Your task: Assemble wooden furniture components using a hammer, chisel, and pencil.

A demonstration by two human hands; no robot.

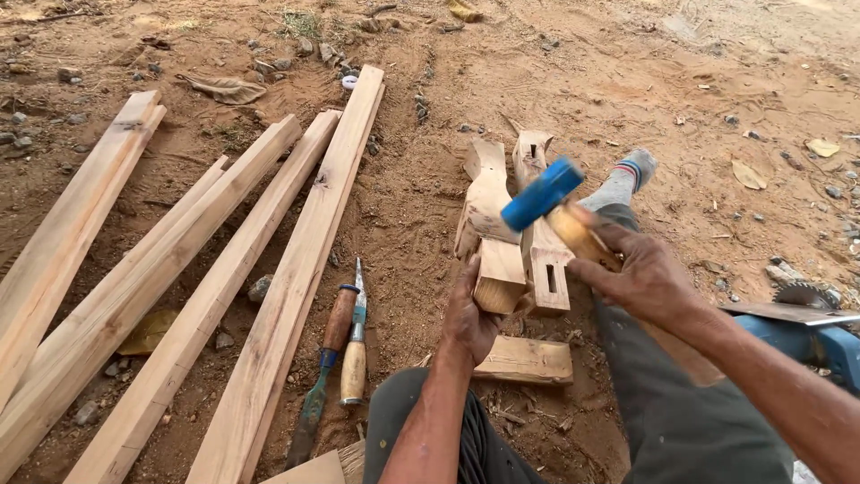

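Observation:
My right hand (640, 273) grips the wooden handle of a mallet with a blue head (541, 194), raised over two carved wooden leg pieces. My left hand (468, 314) holds the near end of the left carved piece (491, 229), which lies on the sandy ground. The right carved piece (540, 242) lies beside it and shows a rectangular mortise slot near its end. A short flat wood block (524, 358) rests under their near ends. My legs in grey trousers stretch out along the right, one socked foot (630, 175) beyond the pieces.
Several long sawn planks (296, 269) lie in a row on the dirt at left. Two chisels (345, 354) lie beside them near my knee. A blue circular saw (806, 327) sits at the right edge. Stones and dry leaves scatter the ground.

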